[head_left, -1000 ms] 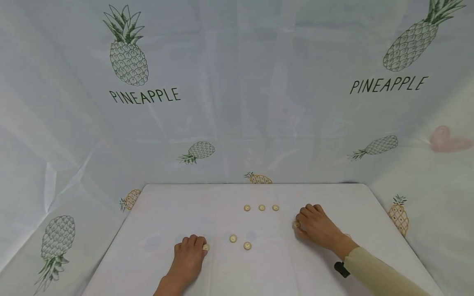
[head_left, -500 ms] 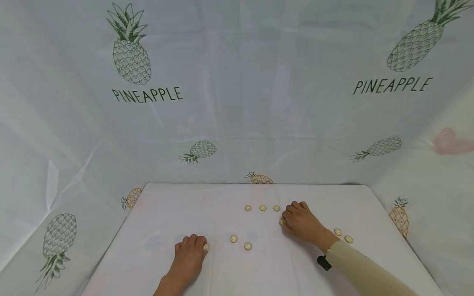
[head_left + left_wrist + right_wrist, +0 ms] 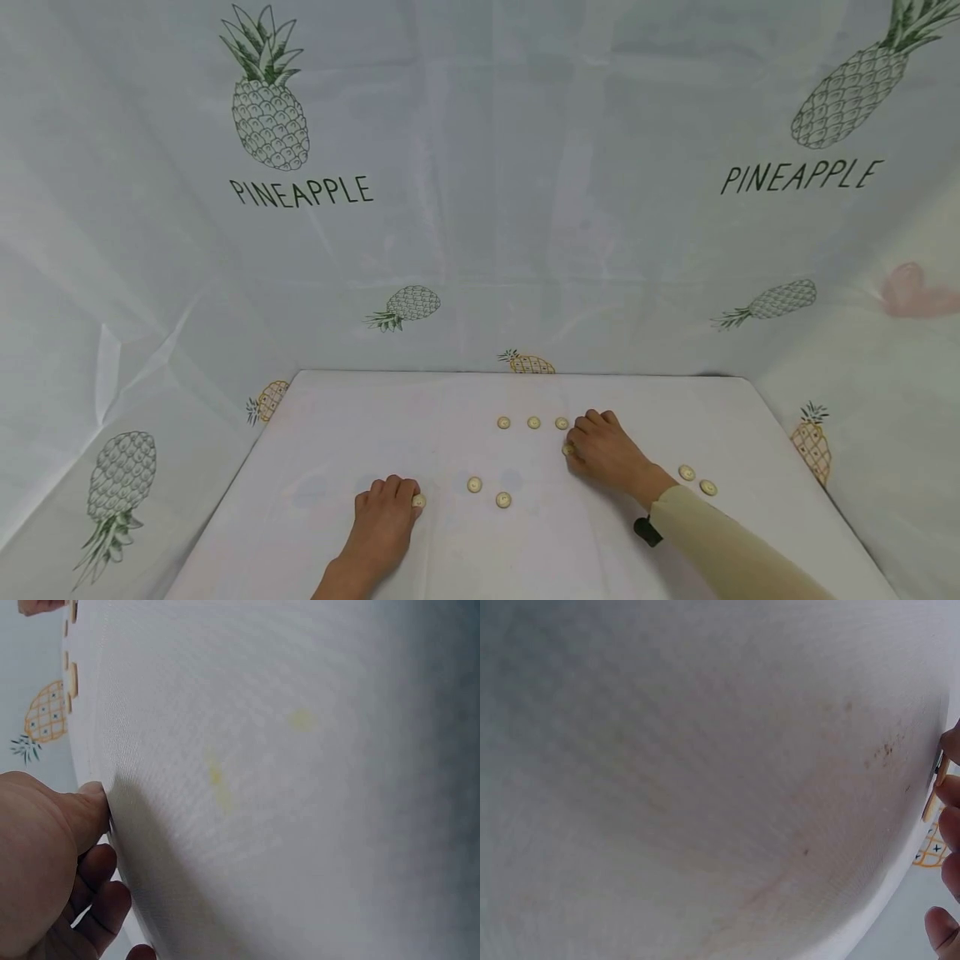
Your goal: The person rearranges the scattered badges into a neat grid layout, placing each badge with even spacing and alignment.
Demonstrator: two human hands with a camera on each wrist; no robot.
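Observation:
Small, pale round wooden discs with faint marks on top lie on a white-covered table (image 3: 330, 450). My left hand (image 3: 382, 525) rests at the left front and holds a wooden disc (image 3: 418, 501) at its thumb side; in the left wrist view the hand (image 3: 45, 862) hides that disc. Right of it lie two loose discs, one (image 3: 474, 484) slightly farther back than the other (image 3: 503, 500). My right hand (image 3: 606, 450) pinches another disc (image 3: 567, 450), seen edge-on between the fingertips in the right wrist view. Just beyond it is the right end disc (image 3: 562, 423) of a row of three.
The row's other discs, the left one (image 3: 503, 422) and the middle one (image 3: 533, 422), lie toward the back. Two more discs, one (image 3: 687, 472) beside the other (image 3: 708, 487), lie right of my right forearm. A pineapple-print sheet (image 3: 465, 208) rises behind the table.
My right hand has slid left with its disc, toward the row's right end. Two discs once hidden by the right arm now show at the right. The left hand stays put.

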